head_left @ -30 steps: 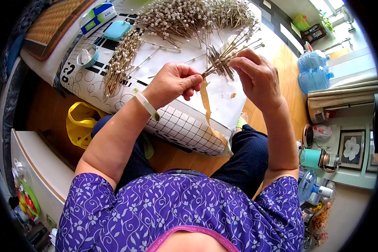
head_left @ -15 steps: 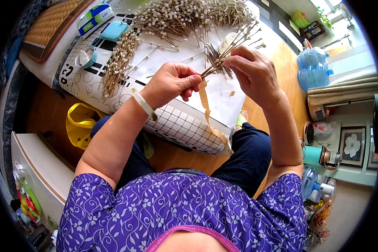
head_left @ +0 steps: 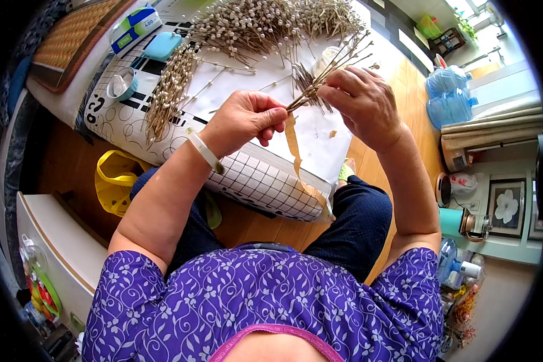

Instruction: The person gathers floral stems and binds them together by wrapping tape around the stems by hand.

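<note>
Above the near edge of the table, my left hand (head_left: 241, 119) pinches the lower ends of a small bundle of dried stems (head_left: 309, 92) between thumb and fingers. A strip of brown paper tape (head_left: 293, 143) hangs from the pinch down over the table edge. My right hand (head_left: 367, 107) is closed at the upper part of the bundle, with its thumb and bent fingertips against the stems. The stems fan out up and to the right past it. Behind the bundle lie short dark stems (head_left: 301, 75) and a whitish round object (head_left: 326, 59), partly covered.
A large heap of white-budded stems (head_left: 247, 27) covers the far side of the table, with another bunch (head_left: 169, 90) at the left. A blue-rimmed cup (head_left: 122, 83), a light blue case (head_left: 163, 46) and a tissue pack (head_left: 136, 29) stand left. A yellow bag (head_left: 116, 181) is below.
My right hand has shifted slightly left along the stems, its fingers a little more spread. My left hand keeps its pinch, and the tape hangs as before.
</note>
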Tool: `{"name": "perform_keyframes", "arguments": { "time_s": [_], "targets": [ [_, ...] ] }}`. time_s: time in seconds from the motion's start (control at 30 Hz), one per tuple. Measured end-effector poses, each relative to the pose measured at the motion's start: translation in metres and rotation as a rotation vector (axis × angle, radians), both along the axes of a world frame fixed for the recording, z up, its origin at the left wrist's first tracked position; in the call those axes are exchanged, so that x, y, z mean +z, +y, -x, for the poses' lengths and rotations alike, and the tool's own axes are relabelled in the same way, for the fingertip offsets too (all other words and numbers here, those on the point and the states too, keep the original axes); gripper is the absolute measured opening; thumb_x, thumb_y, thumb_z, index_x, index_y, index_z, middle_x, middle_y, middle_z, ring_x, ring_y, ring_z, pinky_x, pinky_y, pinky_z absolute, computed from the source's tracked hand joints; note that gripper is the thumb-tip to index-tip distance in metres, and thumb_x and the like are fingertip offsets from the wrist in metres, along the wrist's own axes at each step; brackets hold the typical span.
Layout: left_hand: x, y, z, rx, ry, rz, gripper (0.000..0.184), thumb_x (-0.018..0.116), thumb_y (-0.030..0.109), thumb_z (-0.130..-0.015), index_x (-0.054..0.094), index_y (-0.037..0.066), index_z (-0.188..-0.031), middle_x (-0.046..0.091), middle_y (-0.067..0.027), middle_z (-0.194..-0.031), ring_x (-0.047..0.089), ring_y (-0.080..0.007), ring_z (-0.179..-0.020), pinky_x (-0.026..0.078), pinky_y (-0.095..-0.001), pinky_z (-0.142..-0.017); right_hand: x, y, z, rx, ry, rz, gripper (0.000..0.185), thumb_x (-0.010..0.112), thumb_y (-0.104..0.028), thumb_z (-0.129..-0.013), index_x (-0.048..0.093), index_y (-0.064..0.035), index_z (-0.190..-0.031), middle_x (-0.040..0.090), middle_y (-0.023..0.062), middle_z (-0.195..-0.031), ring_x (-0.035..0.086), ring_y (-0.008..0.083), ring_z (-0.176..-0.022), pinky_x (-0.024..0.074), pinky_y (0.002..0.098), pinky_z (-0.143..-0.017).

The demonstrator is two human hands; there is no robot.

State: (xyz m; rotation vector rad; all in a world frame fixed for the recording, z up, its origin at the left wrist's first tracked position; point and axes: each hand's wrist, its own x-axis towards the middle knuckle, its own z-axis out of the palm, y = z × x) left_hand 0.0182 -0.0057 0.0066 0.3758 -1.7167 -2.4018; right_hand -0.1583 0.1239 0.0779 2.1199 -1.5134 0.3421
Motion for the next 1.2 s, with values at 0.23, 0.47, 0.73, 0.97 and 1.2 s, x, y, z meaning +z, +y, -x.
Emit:
{"name": "perform_keyframes", "arguments": {
  "time_s": [0.23,0.47,0.73,0.97,1.2],
  "targets": [
    [-0.002,-0.001,0.002,-0.003,-0.007,-0.003,0.016,0.057,0.014,-0.083,0.058,-0.002,-0.086,0.057,-0.0052,-0.067,0.05,-0.0052,-0.049,0.043,-0.0174,-0.043,0.006,0.004,0.0,0.03,0.133,0.038,0.014,0.056,-0.014,-0.064,0.052,-0.0143,-0.078,0.05,0.0,-0.076,0.054,0.015,-0.074,0.0447,0.0274,-0.061],
    [-0.001,-0.001,0.003,0.028,-0.002,-0.039,0.019,0.057,0.014,-0.083,0.057,-0.004,-0.086,0.057,-0.0052,-0.067,0.05,-0.0056,-0.05,0.045,-0.0181,-0.044,0.012,0.033,0.013,-0.121,0.02,0.229,0.016,0.06,-0.006,-0.065,0.057,-0.0122,-0.079,0.054,0.0023,-0.077,0.057,0.0166,-0.069,0.046,0.0288,-0.059],
    [-0.002,-0.004,0.003,0.139,-0.011,-0.055,0.015,0.058,0.014,-0.082,0.058,-0.001,-0.085,0.058,-0.0056,-0.065,0.05,-0.0053,-0.047,0.043,-0.0173,-0.041,-0.102,0.062,0.109,-0.683,-1.02,0.35,0.01,0.055,-0.007,-0.079,0.061,0.0,-0.084,0.063,0.0114,-0.072,0.059,0.0165,-0.064,0.0465,0.0257,-0.061],
    [-0.004,0.0,0.01,0.125,-0.022,-0.057,0.016,0.058,0.014,-0.082,0.058,-0.001,-0.085,0.058,-0.0054,-0.065,0.05,-0.005,-0.047,0.043,-0.0172,-0.041,-0.108,0.014,0.13,-0.941,-0.643,-0.046,0.016,0.053,-0.019,-0.075,0.063,-0.0074,-0.08,0.062,0.0124,-0.074,0.06,0.0283,-0.072,0.0469,0.035,-0.07],
    [-0.004,-0.005,0.005,0.082,0.024,-0.091,0.018,0.058,0.013,-0.082,0.058,-0.004,-0.088,0.058,-0.005,-0.067,0.05,-0.0052,-0.05,0.045,-0.0189,-0.044,-0.102,0.007,0.12,-0.805,-0.76,-0.127,0.022,0.064,-0.027,-0.072,0.065,-0.0068,-0.081,0.063,0.0119,-0.073,0.061,0.0221,-0.068,0.0468,0.0304,-0.067]
  ]
}}
